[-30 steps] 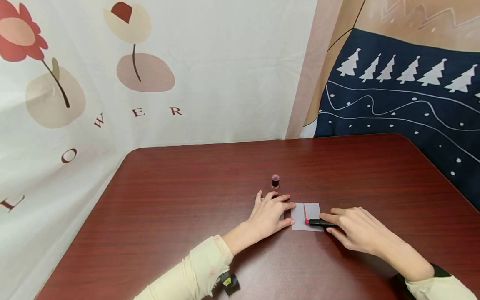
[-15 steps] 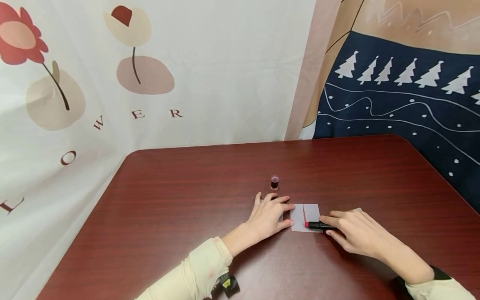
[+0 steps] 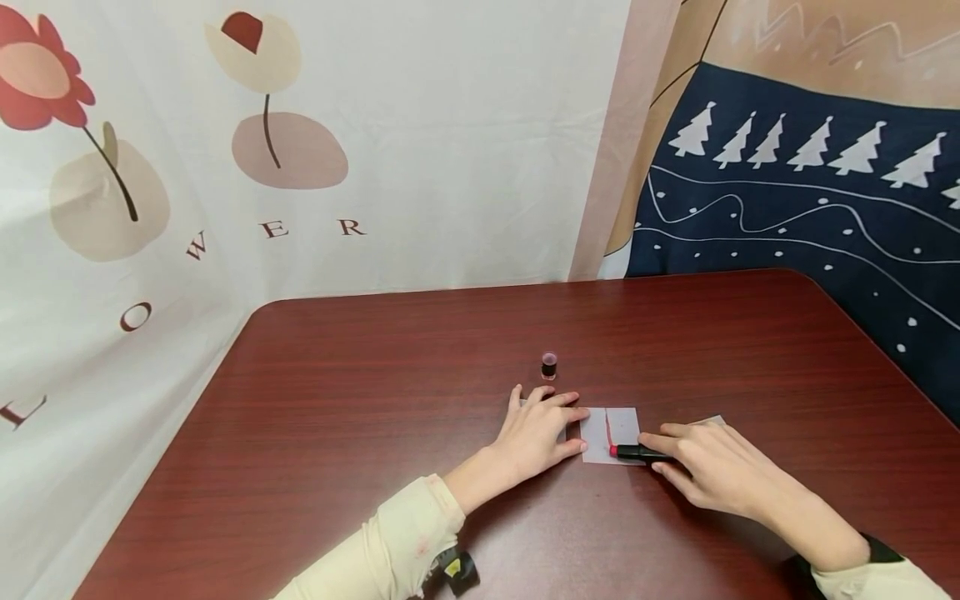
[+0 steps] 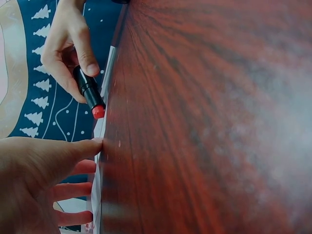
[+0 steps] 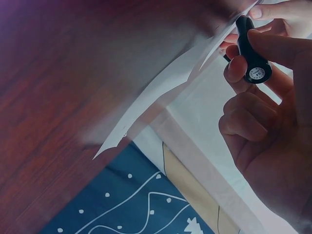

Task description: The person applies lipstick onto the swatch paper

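Note:
My right hand (image 3: 716,467) pinches a black lipstick (image 4: 87,87) between thumb and fingers. Its red tip touches a small white sheet of paper (image 3: 624,423), at the near end of a red line running down the sheet. A round label shows on the tube's base (image 5: 257,73) in the right wrist view. My left hand (image 3: 528,433) lies with its fingers spread, thumb and index fingertip resting on the paper's left edge. Beyond the left hand stands a small lipstick cap (image 3: 550,365), dark below with a pale purple top.
Another piece of white paper (image 3: 714,420) shows partly beneath my right hand; in the right wrist view its curled edge (image 5: 146,100) lifts off the table. The reddish-brown table (image 3: 375,358) meets a flower-print cloth (image 3: 450,167) and a navy tree-print cloth (image 3: 795,192) behind.
My right hand has drawn the lipstick tip slightly toward me, lengthening the red line a little. The left hand stays in place on the paper. The head view has shifted slightly.

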{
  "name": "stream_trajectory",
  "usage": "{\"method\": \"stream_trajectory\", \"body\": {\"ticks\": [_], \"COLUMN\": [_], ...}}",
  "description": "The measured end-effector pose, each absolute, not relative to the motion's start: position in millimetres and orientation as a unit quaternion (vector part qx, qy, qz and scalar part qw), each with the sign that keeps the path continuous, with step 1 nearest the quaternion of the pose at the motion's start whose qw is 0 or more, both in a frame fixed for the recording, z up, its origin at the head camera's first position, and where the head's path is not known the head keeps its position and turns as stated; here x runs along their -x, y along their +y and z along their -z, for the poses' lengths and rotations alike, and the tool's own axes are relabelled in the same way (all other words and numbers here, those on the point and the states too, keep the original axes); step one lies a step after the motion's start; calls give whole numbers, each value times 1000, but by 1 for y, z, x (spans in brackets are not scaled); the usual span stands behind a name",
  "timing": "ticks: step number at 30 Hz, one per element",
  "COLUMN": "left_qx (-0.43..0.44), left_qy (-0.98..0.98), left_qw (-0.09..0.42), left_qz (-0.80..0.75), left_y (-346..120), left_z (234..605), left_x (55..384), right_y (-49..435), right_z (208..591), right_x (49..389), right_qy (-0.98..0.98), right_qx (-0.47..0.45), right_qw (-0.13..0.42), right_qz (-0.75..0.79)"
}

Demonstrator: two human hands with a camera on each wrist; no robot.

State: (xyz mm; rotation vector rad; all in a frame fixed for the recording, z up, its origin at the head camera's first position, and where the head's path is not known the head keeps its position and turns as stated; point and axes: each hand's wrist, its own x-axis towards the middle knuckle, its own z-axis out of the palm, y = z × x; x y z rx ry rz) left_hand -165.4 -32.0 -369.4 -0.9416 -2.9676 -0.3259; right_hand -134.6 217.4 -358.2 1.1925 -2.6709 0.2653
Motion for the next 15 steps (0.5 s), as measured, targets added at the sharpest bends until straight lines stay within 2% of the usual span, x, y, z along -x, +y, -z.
{"method": "stream_trajectory", "body": {"ticks": [15], "left_qx": [301], "left_qy": [-948], "left_qw": [10], "left_qz": [106], "left_y": [-33], "left_z": [372], "left_x": [165], "right_y": [215], "right_z": [361], "right_x": [132], "right_qy": [-898], "right_qx": [-412], "right_qw": [122], "right_qz": [-93]}}
